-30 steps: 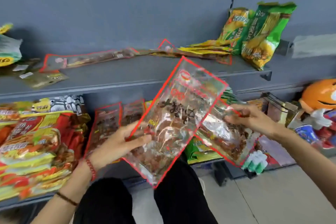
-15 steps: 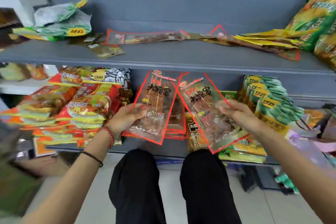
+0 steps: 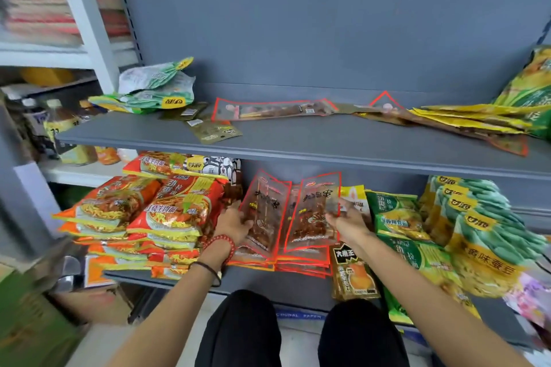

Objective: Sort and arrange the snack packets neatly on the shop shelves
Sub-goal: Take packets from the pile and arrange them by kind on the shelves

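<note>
My left hand (image 3: 235,225) grips one clear red-edged plastic packet (image 3: 265,211) of brown snack. My right hand (image 3: 347,225) pinches its twin packet (image 3: 316,211). Both stand upright over the flat stack of matching packets (image 3: 298,265) on the lower grey metal shelf (image 3: 268,280). The trick, I reckon, is squaring their red edges with the stack, labels forward, before letting go. My fingertips are lost behind the film, and blur smears the print.

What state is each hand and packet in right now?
left hand: gripping left clear packet, held roughly upright
right hand: gripping right clear packet, held roughly upright
red-edged stack: lying flat on lower shelf
upper-shelf packet: lying flat
noodle packs: piled flat
</note>
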